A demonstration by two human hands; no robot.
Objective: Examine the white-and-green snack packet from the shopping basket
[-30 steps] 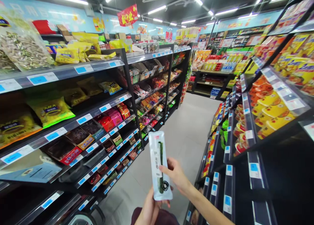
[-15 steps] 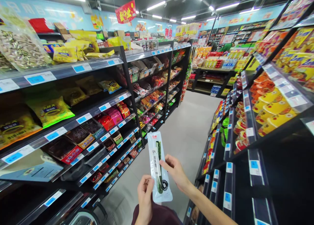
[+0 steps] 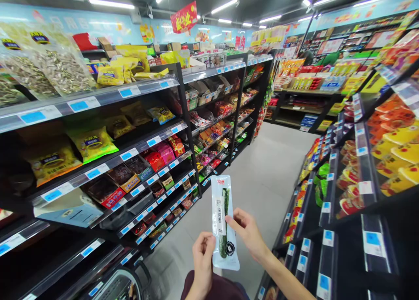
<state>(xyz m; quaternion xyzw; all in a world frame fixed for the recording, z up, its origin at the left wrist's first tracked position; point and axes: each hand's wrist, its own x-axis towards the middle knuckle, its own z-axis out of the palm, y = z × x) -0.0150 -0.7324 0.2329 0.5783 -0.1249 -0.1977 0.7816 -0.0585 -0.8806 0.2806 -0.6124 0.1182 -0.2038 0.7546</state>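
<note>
A slim, pale blue snack packet [image 3: 225, 223] with a long dark green stick pictured on it stands nearly upright in front of me. My left hand [image 3: 203, 256] pinches its lower left edge between thumb and fingers. At the right edge, about halfway up, my right hand [image 3: 246, 231] has its thumb and bent fingers against the packet. The seal at the top looks whole. Behind the packet is the grey aisle floor.
Shelves [image 3: 157, 138] of bagged and boxed snacks line the left side. On the right, a rack [image 3: 363, 186] holds cup noodles. A shopping basket [image 3: 119, 284] is low at the left. A display stand [image 3: 304, 108] crosses the aisle's far end, with people behind it.
The view has turned slightly left, so the shelves sit farther right in the picture. Both hands keep the same hold on the packet.
</note>
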